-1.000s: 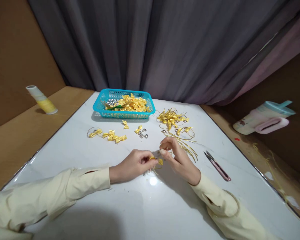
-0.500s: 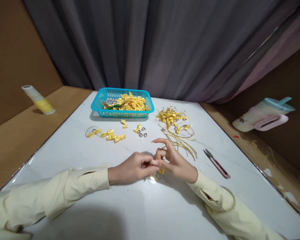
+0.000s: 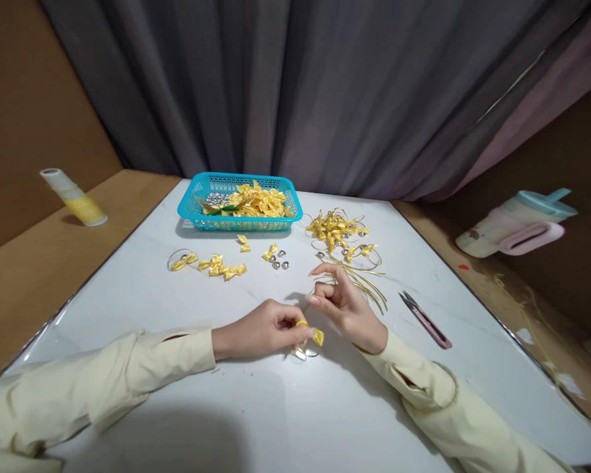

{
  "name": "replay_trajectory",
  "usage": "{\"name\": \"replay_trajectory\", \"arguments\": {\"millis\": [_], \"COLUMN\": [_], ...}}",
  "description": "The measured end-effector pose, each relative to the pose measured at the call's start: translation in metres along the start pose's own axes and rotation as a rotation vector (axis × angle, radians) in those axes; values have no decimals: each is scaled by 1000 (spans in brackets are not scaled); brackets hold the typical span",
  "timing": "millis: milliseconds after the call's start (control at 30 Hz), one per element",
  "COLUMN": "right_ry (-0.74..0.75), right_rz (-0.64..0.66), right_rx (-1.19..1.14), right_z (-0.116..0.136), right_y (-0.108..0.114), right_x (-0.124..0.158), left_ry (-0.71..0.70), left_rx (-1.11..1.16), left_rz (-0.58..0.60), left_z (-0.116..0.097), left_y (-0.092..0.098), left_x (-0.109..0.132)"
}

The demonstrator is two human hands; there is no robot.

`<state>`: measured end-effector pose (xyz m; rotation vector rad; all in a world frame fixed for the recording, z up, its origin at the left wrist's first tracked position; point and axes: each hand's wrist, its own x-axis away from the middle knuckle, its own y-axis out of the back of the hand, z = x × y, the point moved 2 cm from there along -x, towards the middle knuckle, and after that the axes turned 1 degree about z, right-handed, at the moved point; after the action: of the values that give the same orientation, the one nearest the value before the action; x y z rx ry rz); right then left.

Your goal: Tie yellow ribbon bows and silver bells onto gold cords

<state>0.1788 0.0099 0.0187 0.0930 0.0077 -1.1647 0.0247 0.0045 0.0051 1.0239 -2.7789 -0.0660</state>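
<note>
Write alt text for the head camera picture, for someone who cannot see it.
A person's left hand pinches a small yellow bow over a white table, right hand close beside it. Beyond lie loose bows, a teal basket and thread snips.

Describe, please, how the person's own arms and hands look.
Both arms wear long, loose, pale cream sleeves. The left sleeve and right sleeve each end in a cuff with a slit opening just above it. The left hand and right hand are bare: no gloves, rings or watch show.
</note>
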Motion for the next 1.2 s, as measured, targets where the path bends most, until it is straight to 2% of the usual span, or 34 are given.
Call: {"name": "replay_trajectory", "arguments": {"millis": [133, 400, 533, 600, 700, 767, 967, 1067, 1200], "right_ry": [-41, -193, -151, -130, -196, -251, -320, -245, -127], "right_rz": [3, 193, 184, 287, 517, 582, 585, 546, 477], "right_rx": [-38, -77, -50, -79, -199, -254, -198, -71, 256], "right_z": [-4, -15, -11, -6, 3, 6, 0, 0, 10], "right_y": [7, 4, 6, 9, 14, 16, 13, 12, 13], "right_x": [-6, -5, -4, -3, 0, 3, 6, 4, 4], "left_ry": [-4, -25, -11, 8, 19, 23, 36, 65, 87], "left_rx": [-1, 48, 107, 171, 239, 253, 287, 299, 303], "left_rz": [-17, -57, -19, 29, 79, 97, 144, 178, 177], "left_z": [1, 1, 0, 0, 0, 0, 1, 1, 1], "left_y": [1, 2, 3, 4, 6, 7, 7, 7, 8], "left_x": [0, -1, -1, -1, -1, -1, -1, -2, -3]}}
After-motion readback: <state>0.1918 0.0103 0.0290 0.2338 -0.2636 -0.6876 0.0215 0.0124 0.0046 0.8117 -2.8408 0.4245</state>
